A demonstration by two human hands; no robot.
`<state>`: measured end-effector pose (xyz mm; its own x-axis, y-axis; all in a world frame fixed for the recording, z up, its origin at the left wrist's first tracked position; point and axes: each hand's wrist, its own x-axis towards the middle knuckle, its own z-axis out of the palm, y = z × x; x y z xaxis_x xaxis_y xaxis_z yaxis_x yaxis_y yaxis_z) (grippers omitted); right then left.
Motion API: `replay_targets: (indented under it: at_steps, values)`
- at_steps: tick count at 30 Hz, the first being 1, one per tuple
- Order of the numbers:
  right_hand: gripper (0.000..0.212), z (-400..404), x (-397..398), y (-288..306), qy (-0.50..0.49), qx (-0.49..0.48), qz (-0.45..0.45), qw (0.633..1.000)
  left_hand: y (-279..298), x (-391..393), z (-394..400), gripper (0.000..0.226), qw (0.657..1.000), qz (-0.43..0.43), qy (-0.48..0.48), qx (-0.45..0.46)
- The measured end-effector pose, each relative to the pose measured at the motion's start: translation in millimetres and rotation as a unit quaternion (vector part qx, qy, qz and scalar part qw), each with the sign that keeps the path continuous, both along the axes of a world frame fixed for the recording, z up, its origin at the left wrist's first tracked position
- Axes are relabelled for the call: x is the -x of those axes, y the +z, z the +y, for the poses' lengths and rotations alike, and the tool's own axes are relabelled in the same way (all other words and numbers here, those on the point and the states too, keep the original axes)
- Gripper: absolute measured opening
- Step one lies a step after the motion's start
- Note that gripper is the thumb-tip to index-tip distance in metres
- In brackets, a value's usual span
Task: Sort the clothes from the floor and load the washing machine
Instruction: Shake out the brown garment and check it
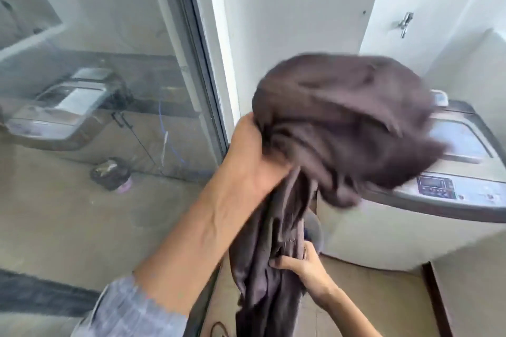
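A dark grey-brown garment point(342, 123) is bunched up in the air in front of the top-loading washing machine point(405, 232). My left hand point(254, 161) grips the upper bundle at its left side. Its lower part hangs down, and my right hand point(301, 262) pinches that hanging cloth low in the middle. The bundle, blurred by motion, covers much of the machine's lid point(462, 142); the lid looks closed. The control panel point(438, 186) shows at the front right.
A glass door point(109, 76) fills the left and mirrors the machine. Its frame point(208, 63) stands just left of the cloth. A tap point(405, 24) sits on the white wall above the machine. A small dark pot point(112, 172) stands behind the glass.
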<state>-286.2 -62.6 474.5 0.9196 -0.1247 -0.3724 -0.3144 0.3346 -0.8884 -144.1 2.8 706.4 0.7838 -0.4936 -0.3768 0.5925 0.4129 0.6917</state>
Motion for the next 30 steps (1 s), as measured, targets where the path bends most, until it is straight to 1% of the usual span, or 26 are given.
replay_targets:
  at_steps: [1, 2, 3, 5, 6, 7, 8, 9, 10, 11, 12, 13, 14, 15, 16, 17, 18, 19, 20, 21, 22, 23, 25, 27, 28, 30]
  values:
    - [0.040, 3, 3, 6, 0.007, -0.026, -0.020, 0.999, 3, -13, -2, 0.050, 0.999, 0.021, 0.029, 0.036]
    - [0.040, 4, 5, 17, 0.005, -0.042, -0.032, 0.999, 2, -26, -3, 0.047, 0.995, 0.048, 0.069, 0.045]
    - [0.042, 5, 7, 29, -0.003, -0.071, -0.037, 0.997, -1, -39, -4, 0.041, 0.994, 0.045, 0.091, 0.035]
    - [0.048, 1, 9, 54, -0.012, -0.122, -0.073, 0.990, -3, -52, -1, 0.027, 0.997, 0.041, 0.067, -0.002]
    - [0.049, -2, 9, 71, -0.025, -0.130, -0.090, 0.987, -4, -54, 3, 0.030, 0.998, 0.042, 0.042, -0.021]
    - [0.048, -5, 10, 87, -0.036, -0.135, -0.109, 0.984, -7, -54, 7, 0.045, 0.998, 0.042, 0.025, -0.029]
    - [0.046, -5, 9, 107, -0.040, -0.139, -0.128, 0.981, -8, -48, 9, 0.063, 0.999, 0.026, -0.003, -0.024]
    - [0.043, -9, 7, 119, -0.051, -0.151, -0.142, 0.977, -9, -40, 14, 0.077, 1.000, 0.001, -0.030, -0.010]
    - [0.041, -11, 4, 133, -0.070, -0.161, -0.147, 0.974, -10, -28, 20, 0.080, 0.998, -0.034, -0.053, 0.006]
    - [0.040, -13, 0, 145, -0.090, -0.179, -0.151, 0.968, -14, -14, 27, 0.075, 0.995, -0.095, -0.036, 0.011]
    - [0.038, -15, -4, 156, -0.108, -0.197, -0.145, 0.963, -24, 1, 34, 0.063, 0.982, -0.187, 0.021, 0.005]
    - [0.034, -18, -8, 165, -0.126, -0.218, -0.139, 0.958, -34, 17, 42, 0.054, 0.939, -0.320, 0.120, -0.042]
    - [0.030, -20, -12, 174, -0.144, -0.231, -0.132, 0.953, -47, 31, 49, 0.046, 0.851, -0.471, 0.213, -0.098]
    - [0.027, -20, -15, 180, -0.153, -0.246, -0.131, 0.948, -62, 42, 55, 0.045, 0.756, -0.584, 0.257, -0.142]
    - [0.025, -17, -16, 189, -0.154, -0.254, -0.133, 0.946, -76, 54, 56, 0.051, 0.692, -0.648, 0.267, -0.174]
    - [0.026, -16, -17, 191, -0.152, -0.259, -0.138, 0.944, -89, 67, 57, 0.062, 0.685, -0.661, 0.238, -0.192]
    - [0.027, -14, -19, 195, -0.147, -0.271, -0.139, 0.941, -98, 78, 56, 0.076, 0.723, -0.634, 0.188, -0.201]
    - [0.026, -12, -20, 198, -0.140, -0.280, -0.142, 0.939, -105, 87, 54, 0.087, 0.770, -0.588, 0.136, -0.207]
    - [0.024, -11, -23, 201, -0.135, -0.283, -0.145, 0.938, -110, 96, 51, 0.092, 0.807, -0.542, 0.099, -0.213]
    - [0.025, -12, -27, 201, -0.137, -0.279, -0.152, 0.938, -115, 102, 47, 0.090, 0.836, -0.498, 0.073, -0.220]
    - [0.029, -14, -31, 202, -0.146, -0.270, -0.161, 0.938, -120, 107, 43, 0.080, 0.860, -0.453, 0.051, -0.228]
    - [0.034, -16, -34, 204, -0.148, -0.260, -0.169, 0.939, -124, 108, 40, 0.064, 0.876, -0.417, 0.030, -0.239]
    - [0.039, -22, -39, 206, -0.136, -0.251, -0.181, 0.941, -124, 104, 39, 0.036, 0.894, -0.366, -0.022, -0.259]
    - [0.038, -36, -42, 206, -0.136, -0.245, -0.187, 0.942, -117, 97, 44, 0.026, 0.905, -0.329, -0.073, -0.259]
    - [0.038, -46, -43, 205, -0.145, -0.252, -0.188, 0.938, -111, 93, 47, 0.022, 0.905, -0.326, -0.088, -0.259]
    - [0.038, -64, -43, 200, -0.161, -0.272, -0.175, 0.932, -95, 88, 52, 0.016, 0.896, -0.347, -0.107, -0.257]
